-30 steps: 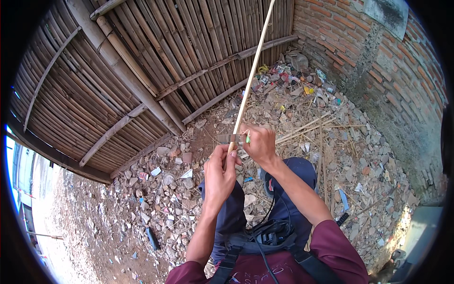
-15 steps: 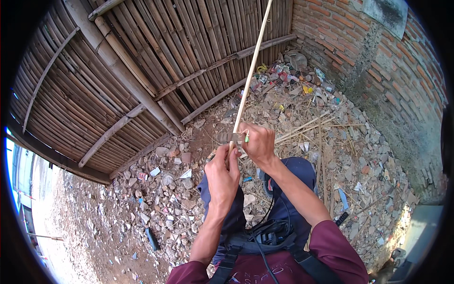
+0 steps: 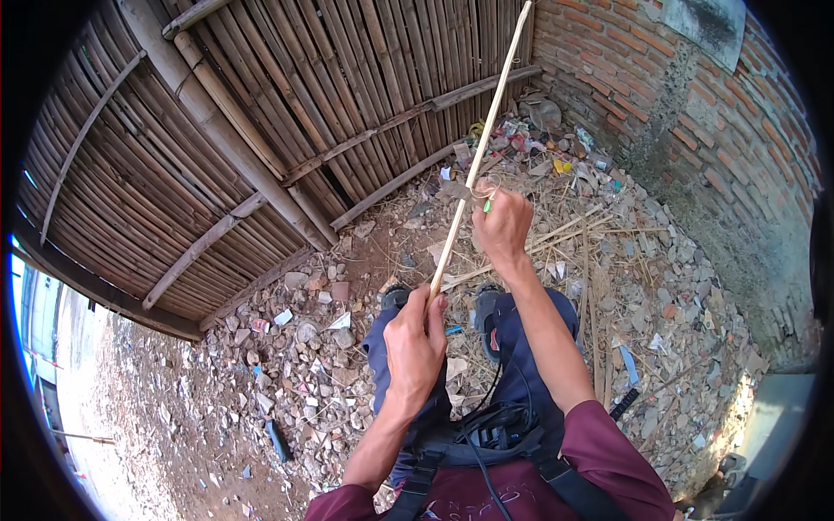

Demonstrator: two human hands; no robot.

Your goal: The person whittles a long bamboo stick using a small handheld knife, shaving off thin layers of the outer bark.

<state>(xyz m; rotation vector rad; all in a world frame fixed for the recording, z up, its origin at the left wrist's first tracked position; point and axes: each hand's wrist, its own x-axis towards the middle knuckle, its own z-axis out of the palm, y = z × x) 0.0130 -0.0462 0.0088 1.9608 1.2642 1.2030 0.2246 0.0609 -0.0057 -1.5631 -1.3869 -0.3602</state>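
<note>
Brown bamboo-slat wall upper left, red-brick wall upper right, stony rubble ground below both. Long, thin, pale wooden strip slants up over rubble from left hand, fingers gripping its lower end. Right hand farther up strip, fingers curled tight around flat grey metal blade, handle hidden. Blade crosses strip. Small bright-green piece beside right fingers.

Rubble-strewn yard, bamboo wall, brick wall
</note>
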